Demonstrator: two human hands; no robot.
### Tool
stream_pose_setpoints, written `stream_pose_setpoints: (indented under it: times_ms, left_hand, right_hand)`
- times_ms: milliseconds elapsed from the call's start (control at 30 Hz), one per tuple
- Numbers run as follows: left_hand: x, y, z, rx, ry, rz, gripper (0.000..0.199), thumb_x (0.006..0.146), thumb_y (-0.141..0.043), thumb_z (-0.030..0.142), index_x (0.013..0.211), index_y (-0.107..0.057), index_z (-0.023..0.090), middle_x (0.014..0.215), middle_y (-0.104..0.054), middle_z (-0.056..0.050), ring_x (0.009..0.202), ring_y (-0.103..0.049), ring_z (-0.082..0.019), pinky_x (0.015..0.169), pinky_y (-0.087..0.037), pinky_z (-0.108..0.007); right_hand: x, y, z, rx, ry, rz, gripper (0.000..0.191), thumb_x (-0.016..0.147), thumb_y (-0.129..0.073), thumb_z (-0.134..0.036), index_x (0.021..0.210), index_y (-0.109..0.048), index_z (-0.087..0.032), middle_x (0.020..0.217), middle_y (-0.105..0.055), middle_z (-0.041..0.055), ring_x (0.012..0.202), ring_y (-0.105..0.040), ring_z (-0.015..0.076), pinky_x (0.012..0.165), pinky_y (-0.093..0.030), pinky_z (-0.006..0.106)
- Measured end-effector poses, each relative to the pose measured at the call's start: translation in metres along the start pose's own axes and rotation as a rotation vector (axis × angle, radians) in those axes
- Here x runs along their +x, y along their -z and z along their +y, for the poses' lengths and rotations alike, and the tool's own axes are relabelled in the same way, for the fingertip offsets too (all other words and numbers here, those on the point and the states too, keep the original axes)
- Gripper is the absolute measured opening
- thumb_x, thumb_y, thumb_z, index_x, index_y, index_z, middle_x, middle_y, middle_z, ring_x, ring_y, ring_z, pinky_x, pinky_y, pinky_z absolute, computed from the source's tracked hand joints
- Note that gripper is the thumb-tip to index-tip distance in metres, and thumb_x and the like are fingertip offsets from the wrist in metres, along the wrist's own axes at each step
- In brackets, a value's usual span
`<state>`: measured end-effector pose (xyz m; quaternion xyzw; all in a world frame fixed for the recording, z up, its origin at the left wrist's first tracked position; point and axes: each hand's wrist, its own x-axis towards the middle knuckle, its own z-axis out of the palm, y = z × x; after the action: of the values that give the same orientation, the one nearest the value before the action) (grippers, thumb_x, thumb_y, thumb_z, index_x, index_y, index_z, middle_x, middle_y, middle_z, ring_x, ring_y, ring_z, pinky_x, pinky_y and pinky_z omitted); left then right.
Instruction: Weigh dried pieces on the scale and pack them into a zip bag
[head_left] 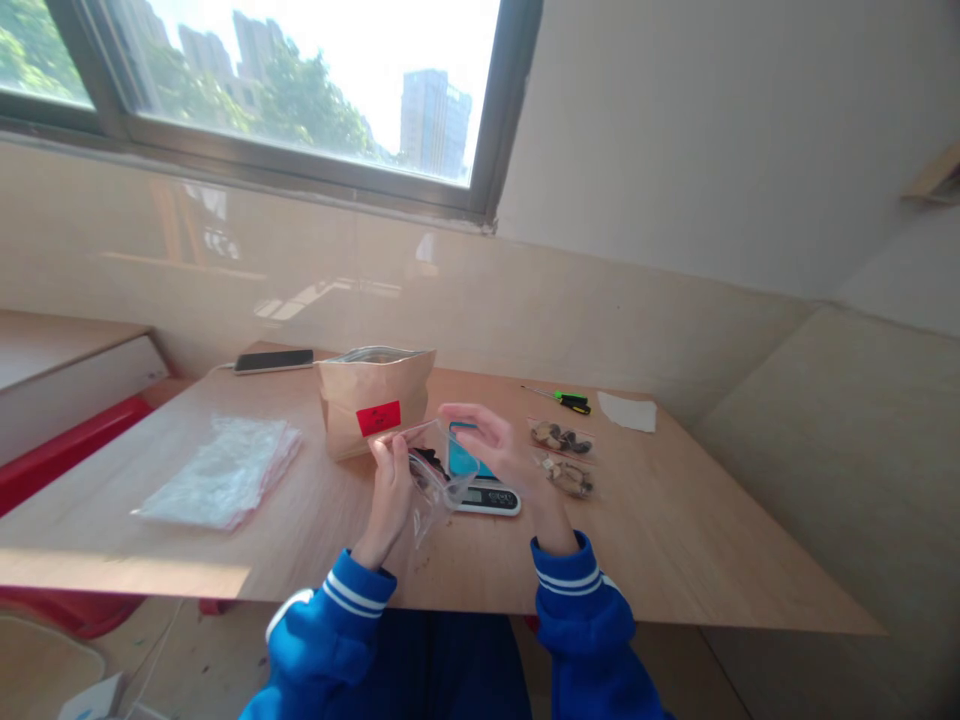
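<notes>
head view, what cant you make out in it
All in the head view:
- digits on the scale's display: too small and blurred
- writing on the red label: blurred
- inside of the kraft paper pouch: mostly hidden by its front wall
- whether the right hand grips the clear plastic bag: blurred
- red chair: cut off by the left edge

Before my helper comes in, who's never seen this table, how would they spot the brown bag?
On the wooden table beneath the window, look just beyond the left hand. The brown bag stands upright there, open, the only thing bearing a red label.
</notes>
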<state>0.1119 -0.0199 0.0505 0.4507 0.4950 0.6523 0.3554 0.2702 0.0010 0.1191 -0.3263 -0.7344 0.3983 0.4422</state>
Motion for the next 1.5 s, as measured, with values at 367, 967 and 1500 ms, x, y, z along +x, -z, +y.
stream_pose_setpoints:
  times_ms: [367,967,1500]
  left_hand:
    - [0.003,0.006,0.032,-0.357,0.228,-0.391,0.042,0.084,-0.052,0.056,0.091,-0.065,0.016,0.125,-0.064,-0.013,0.122,-0.056,-0.026,0.103,-0.043,-0.043]
    - [-0.071,0.013,0.037,0.107,0.011,-0.179,0.03,0.086,-0.055,0.048,0.081,-0.064,0.019,0.082,-0.071,-0.005,0.081,-0.067,-0.02,0.076,-0.05,-0.03]
    - [-0.078,0.025,0.041,-0.194,0.152,-0.087,0.032,0.08,-0.063,0.048,0.087,-0.061,0.017,0.074,-0.063,0.0,0.071,-0.061,-0.013,0.068,-0.05,-0.024]
  right_hand:
    - [-0.037,-0.027,0.022,0.048,-0.069,0.212,0.03,0.081,-0.065,-0.045,0.098,-0.07,-0.02,0.104,-0.071,0.0064,0.101,-0.064,0.0219,0.093,-0.049,0.037]
    - [-0.107,-0.048,0.021,0.022,-0.182,0.992,0.039,0.076,-0.064,-0.056,0.083,-0.063,-0.017,0.08,-0.069,0.0063,0.067,-0.061,0.0178,0.06,-0.048,0.028]
    - [-0.115,-0.051,0.003,0.102,-0.213,1.051,0.04,0.076,-0.066,-0.056,0.085,-0.064,-0.017,0.066,-0.059,0.0009,0.057,-0.052,0.0128,0.051,-0.044,0.023]
